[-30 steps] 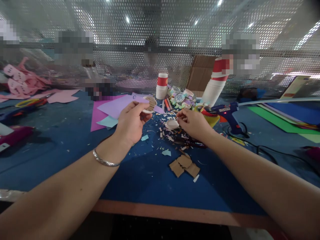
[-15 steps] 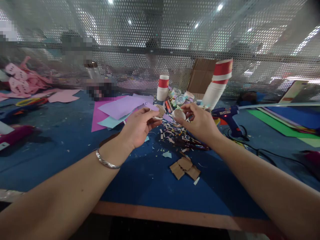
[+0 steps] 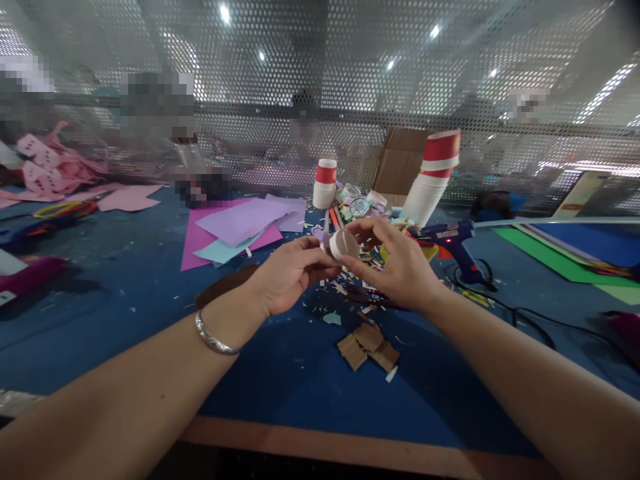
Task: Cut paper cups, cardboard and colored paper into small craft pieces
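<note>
Between my hands is the cut-off base of a paper cup (image 3: 345, 246), a short white ring with a brownish round face turned toward me. The thumb and fingers of my right hand (image 3: 407, 267) are closed around its right side. My left hand (image 3: 293, 270) pinches a small piece with purple paper (image 3: 320, 233) against the ring's left side. My left fingers hide most of that piece. I cannot tell whether the two parts are joined.
Cardboard pieces (image 3: 369, 345) lie in front, with paper scraps (image 3: 332, 319) behind them. A glue gun (image 3: 453, 240) with a lit red light and a cord stands right. Cup stacks (image 3: 325, 185) (image 3: 430, 180), purple sheets (image 3: 245, 220) and green sheets (image 3: 555, 257) lie farther back.
My hands have come together. The cup base in my right hand has moved left and tilted, and now meets the purple-paper piece in my left hand.
</note>
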Available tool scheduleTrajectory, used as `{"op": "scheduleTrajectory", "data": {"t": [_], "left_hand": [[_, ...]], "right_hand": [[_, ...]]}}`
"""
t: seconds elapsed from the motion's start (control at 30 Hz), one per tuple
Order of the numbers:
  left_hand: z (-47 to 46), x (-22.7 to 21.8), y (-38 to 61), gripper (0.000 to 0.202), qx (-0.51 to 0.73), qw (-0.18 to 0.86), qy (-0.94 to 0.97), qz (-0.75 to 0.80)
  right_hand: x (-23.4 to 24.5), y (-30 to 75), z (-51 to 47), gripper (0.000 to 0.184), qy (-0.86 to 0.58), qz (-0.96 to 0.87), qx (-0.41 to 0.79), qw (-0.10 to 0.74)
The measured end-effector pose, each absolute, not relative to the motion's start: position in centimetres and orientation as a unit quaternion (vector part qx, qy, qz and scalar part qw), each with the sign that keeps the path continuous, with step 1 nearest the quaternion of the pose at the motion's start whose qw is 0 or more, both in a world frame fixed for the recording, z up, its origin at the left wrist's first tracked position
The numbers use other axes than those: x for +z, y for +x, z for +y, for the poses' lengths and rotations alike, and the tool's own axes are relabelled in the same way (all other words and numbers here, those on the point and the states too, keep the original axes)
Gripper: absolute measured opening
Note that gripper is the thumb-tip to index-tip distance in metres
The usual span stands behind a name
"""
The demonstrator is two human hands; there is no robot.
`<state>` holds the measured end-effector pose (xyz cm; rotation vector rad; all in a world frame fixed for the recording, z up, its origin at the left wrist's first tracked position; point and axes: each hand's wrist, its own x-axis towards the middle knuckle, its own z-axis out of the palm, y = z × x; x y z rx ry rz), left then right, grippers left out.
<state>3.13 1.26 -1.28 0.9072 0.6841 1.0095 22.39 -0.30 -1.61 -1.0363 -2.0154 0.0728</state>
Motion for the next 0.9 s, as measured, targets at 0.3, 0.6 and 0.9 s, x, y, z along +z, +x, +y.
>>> {"op": "scheduleTrajectory", "data": {"t": [0.3, 0.6, 0.9], "left_hand": [[0.77, -1.15, 3.25, 0.025, 0.454, 0.731, 0.42, 0.289], [0.84, -1.32, 2.71, 0.027, 0.429, 0.714, 0.493, 0.252], [1.13, -1.51, 2.61, 0.033, 0.424, 0.719, 0.513, 0.199]], "right_hand": [[-1.7, 22.62, -0.34, 0.037, -0.367, -0.83, 0.019, 0.419], [-1.54, 22.91, -0.64, 0.046, -0.329, -0.845, 0.007, 0.422], [-0.98, 22.82, -1.1, 0.045, -0.306, -0.847, -0.027, 0.434]]}}
